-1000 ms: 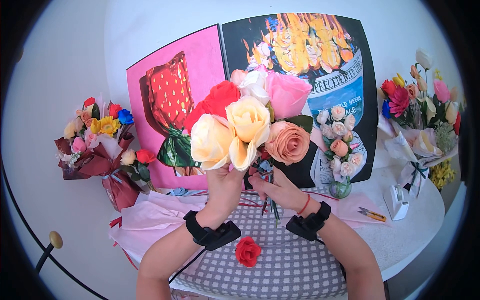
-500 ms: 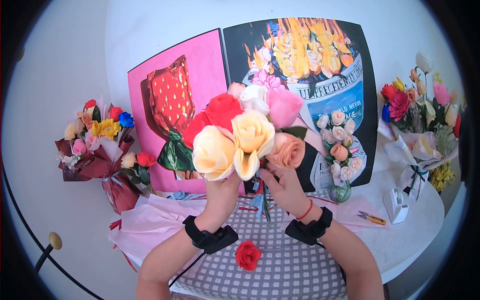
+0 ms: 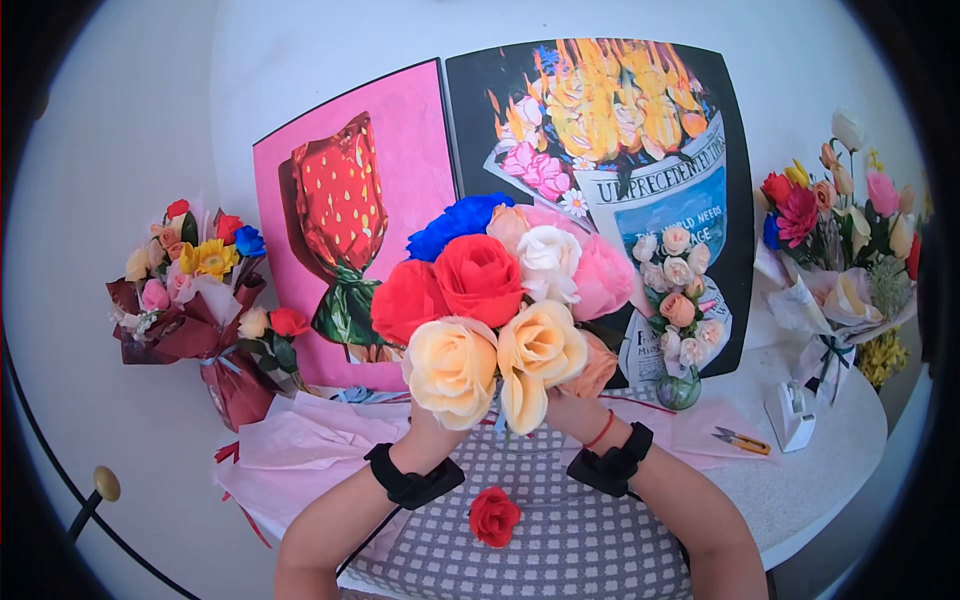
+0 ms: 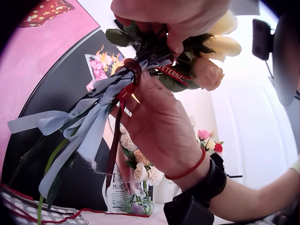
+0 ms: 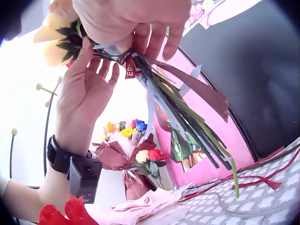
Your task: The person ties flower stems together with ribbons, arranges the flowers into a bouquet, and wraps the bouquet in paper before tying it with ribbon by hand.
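Note:
Both hands hold a bouquet of roses (image 3: 478,285) in red, cream, white, pink and peach, with a blue flower at its far side. Its heads tilt toward the head camera and hide the stems and most fingers there. My left hand (image 3: 432,434) grips the stems just beneath the blooms. At the tied neck, my right hand (image 4: 161,124) pinches the binding with its thumb. A pale blue ribbon (image 4: 100,108) is knotted in bows round the stems, and a dark red ribbon (image 4: 115,147) with white lettering wraps above it and trails down.
One red rose (image 3: 494,517) lies on the checked cloth (image 3: 560,545). Pink paper (image 3: 300,445) spreads at left. Snips (image 3: 742,440), a tape dispenser (image 3: 792,412) and a small vase (image 3: 680,388) stand or lie at right. Wrapped bouquets flank two paintings (image 3: 400,120).
The bouquet has come lower and tipped its blooms toward the head camera, so the blue flower shows and the stems are hidden. Both hands have moved down slightly with it.

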The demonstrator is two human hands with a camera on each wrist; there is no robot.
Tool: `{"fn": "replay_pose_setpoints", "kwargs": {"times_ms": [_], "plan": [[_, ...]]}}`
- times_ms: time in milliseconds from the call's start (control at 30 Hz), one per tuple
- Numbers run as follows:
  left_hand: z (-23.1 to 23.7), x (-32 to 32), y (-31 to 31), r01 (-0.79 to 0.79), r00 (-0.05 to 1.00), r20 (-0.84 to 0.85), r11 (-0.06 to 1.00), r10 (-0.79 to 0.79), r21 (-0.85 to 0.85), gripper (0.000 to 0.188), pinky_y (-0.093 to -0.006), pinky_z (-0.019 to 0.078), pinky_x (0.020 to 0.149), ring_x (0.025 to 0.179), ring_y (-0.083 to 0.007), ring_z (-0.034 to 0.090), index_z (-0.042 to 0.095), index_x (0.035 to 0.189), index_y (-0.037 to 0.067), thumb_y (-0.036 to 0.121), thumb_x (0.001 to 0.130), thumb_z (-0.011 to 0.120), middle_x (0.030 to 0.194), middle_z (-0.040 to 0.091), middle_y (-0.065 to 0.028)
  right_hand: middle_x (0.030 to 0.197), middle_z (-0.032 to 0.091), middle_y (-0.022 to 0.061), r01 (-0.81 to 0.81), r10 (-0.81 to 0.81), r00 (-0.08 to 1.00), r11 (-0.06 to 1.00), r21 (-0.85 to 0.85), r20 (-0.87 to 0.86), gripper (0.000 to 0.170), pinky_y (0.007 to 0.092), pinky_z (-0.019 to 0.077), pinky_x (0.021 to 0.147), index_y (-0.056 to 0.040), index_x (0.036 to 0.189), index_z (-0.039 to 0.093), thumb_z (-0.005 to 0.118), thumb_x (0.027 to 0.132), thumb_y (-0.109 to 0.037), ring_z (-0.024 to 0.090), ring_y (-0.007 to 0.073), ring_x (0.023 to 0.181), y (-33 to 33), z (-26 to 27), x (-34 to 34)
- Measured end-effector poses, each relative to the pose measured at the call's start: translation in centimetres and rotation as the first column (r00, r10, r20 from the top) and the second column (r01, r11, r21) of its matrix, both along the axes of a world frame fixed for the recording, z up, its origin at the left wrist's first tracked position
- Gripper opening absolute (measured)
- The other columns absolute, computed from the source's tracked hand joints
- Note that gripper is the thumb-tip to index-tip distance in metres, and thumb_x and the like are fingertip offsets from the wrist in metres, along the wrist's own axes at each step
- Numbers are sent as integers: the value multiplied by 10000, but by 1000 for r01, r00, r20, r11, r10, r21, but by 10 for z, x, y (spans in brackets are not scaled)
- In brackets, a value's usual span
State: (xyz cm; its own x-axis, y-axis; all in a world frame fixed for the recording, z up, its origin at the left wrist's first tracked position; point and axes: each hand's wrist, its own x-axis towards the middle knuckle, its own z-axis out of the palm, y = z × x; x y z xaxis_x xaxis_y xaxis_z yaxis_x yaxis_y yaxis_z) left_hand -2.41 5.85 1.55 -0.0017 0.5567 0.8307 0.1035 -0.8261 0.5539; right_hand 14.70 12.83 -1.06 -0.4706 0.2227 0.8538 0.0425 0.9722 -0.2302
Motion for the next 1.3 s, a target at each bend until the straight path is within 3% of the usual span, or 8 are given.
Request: {"fn": "replay_pose_setpoints", "kwargs": {"times_ms": [167,267,333,367,467,967,1167,1300], "plan": [[14,17,-21,242,953,191,970,-235,-16,266,-306,483,780,964,-189,540,461,1068,29,35,809,520,1070,518,-123,838,568,45,356,-289,923,891,283,-253,216,305,442,694,-82,956,545,592,767,-176,566,184,781,-4,-3,-7],[17,16,-35,395,917,40,917,-398,55,251,-317,487,778,967,-199,549,479,1061,9,55,817,519,1059,536,-145,940,588,71,-167,133,887,985,-41,-441,283,303,453,745,-75,1042,552,583,785,-190,578,192,850,-42,30,6],[16,8,-33,528,848,11,846,-529,-76,329,-330,485,789,986,-203,547,445,1122,1,58,811,533,1068,538,-147,1007,588,86,-207,205,978,976,-74,-21,291,307,453,790,-77,1055,559,582,792,-198,572,201,905,-17,27,5],[17,10,-35,832,552,345,526,-759,-173,384,-345,472,822,999,-195,538,420,1154,19,87,805,565,1089,531,-116,980,596,87,-287,276,958,898,-334,-83,312,301,457,797,-87,1033,578,605,768,-250,572,204,914,17,-14,-8],[-3,9,-34,640,768,261,678,-585,-362,442,-351,451,860,1022,-192,521,393,1181,57,141,798,598,1128,509,-84,986,592,88,-289,278,957,895,-341,-82,317,302,453,802,-88,1037,575,605,767,-252,568,206,920,8,-14,-3],[-17,-10,-34,761,646,450,474,-616,-444,377,-355,397,922,1083,-228,479,400,1207,64,259,886,438,1191,471,-114,1035,563,91,-273,273,961,898,-345,-50,358,308,427,837,-98,1069,550,610,758,-265,536,214,965,15,15,-6],[-18,-6,-30,596,793,163,692,-587,-408,467,-376,416,906,1083,-245,483,388,1215,57,347,860,480,1199,462,-136,1055,551,93,-258,261,965,902,-345,-41,375,310,417,850,-102,1082,540,612,755,-270,523,218,983,0,-23,12],[-16,-6,-22,32,972,-208,943,-106,-333,449,-312,438,840,991,-183,523,467,1127,64,102,731,675,1124,514,-68,1068,543,94,-258,262,964,903,-344,-36,386,312,410,860,-104,1090,534,613,752,-273,515,220,995,1,-16,14]]}}
